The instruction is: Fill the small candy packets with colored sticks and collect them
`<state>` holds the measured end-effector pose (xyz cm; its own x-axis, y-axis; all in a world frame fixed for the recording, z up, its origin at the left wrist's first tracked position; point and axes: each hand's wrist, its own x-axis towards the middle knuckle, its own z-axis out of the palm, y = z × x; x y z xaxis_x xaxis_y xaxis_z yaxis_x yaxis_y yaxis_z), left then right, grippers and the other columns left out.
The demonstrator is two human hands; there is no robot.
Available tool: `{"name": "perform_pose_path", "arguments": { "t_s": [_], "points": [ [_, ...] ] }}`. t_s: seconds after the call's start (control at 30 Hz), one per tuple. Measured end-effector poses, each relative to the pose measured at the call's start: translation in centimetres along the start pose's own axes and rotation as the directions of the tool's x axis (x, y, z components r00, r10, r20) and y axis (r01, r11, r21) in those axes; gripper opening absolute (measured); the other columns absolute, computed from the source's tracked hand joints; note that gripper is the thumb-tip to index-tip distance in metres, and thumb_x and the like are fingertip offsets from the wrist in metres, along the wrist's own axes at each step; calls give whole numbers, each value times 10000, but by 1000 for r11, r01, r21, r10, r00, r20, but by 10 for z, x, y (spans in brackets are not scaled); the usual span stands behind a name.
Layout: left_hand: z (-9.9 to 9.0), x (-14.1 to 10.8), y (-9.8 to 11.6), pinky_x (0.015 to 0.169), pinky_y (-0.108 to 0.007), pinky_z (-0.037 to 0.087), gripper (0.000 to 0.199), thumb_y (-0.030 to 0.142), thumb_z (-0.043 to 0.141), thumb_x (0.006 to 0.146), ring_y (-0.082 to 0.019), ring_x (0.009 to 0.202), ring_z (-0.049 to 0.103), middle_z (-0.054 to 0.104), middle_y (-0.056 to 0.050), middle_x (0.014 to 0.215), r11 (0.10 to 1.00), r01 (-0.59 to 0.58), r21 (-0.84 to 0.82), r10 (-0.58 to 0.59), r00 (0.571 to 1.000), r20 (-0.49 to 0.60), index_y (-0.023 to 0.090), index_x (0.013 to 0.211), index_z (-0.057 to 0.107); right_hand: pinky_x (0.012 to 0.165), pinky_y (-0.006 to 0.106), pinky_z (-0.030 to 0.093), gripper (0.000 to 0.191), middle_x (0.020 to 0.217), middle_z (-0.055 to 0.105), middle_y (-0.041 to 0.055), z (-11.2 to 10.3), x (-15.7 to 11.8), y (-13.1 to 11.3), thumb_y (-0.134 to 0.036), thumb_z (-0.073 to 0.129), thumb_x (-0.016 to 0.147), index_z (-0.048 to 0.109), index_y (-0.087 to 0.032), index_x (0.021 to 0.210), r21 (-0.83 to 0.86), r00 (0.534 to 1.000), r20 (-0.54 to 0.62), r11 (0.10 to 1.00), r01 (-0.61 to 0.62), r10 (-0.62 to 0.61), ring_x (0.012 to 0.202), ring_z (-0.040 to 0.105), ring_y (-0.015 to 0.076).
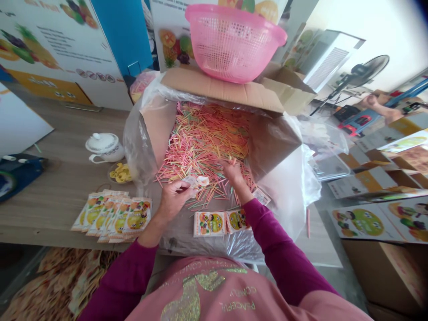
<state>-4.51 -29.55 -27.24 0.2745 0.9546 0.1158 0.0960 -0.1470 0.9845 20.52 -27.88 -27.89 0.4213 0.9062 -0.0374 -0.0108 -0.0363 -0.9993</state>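
A cardboard box lined with clear plastic holds a large heap of thin pink, green, yellow and orange sticks, possibly toothpicks. My left hand pinches a small white paper packet at the heap's near edge. My right hand is in the sticks, its fingers closed on a small bunch. Two printed cards with cartoon figures lie on the plastic just below my hands. A fanned row of similar packets lies on the table to my left.
A pink plastic colander sits on the box's far flap. On the wooden table stand a white lidded pot and a dish of yellow pieces. Cardboard cartons, printed sheets and a standing fan fill the right side.
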Motion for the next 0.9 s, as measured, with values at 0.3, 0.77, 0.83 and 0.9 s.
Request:
{"name": "perform_pose_path", "arguments": {
  "t_s": [0.3,0.77,0.83,0.9],
  "points": [
    [22,10,-8,525,-238,473,251,399,857,642,-118,539,572,666,25,600,999,32,-39,-31,998,47,186,689,732,749,348,522,634,707,650,48,-8,-17,-28,-795,413,947,707,-233,925,123,977,156,984,127,-146,735,635,207],
    [38,25,-6,583,-254,490,223,391,856,642,-133,595,589,662,36,625,992,-58,-116,61,998,25,215,671,721,1039,440,505,580,1092,776,76,24,-55,-47,-729,495,978,818,-251,1048,46,840,468,958,285,-272,1107,683,267],
    [39,26,-8,614,-263,502,220,387,857,639,-136,614,598,674,29,647,989,-63,-132,66,998,19,211,686,732,1061,454,500,557,1145,773,85,24,-54,-48,-732,595,921,805,-247,1094,130,843,453,957,259,-290,1134,682,273],
    [41,29,-10,636,-268,510,219,379,860,634,-136,631,606,686,22,672,986,-58,-156,62,998,17,207,700,743,1051,457,512,574,1202,763,95,26,-52,-53,-733,654,878,779,-249,1160,200,861,421,955,217,-284,1163,678,277]
  ]
}}
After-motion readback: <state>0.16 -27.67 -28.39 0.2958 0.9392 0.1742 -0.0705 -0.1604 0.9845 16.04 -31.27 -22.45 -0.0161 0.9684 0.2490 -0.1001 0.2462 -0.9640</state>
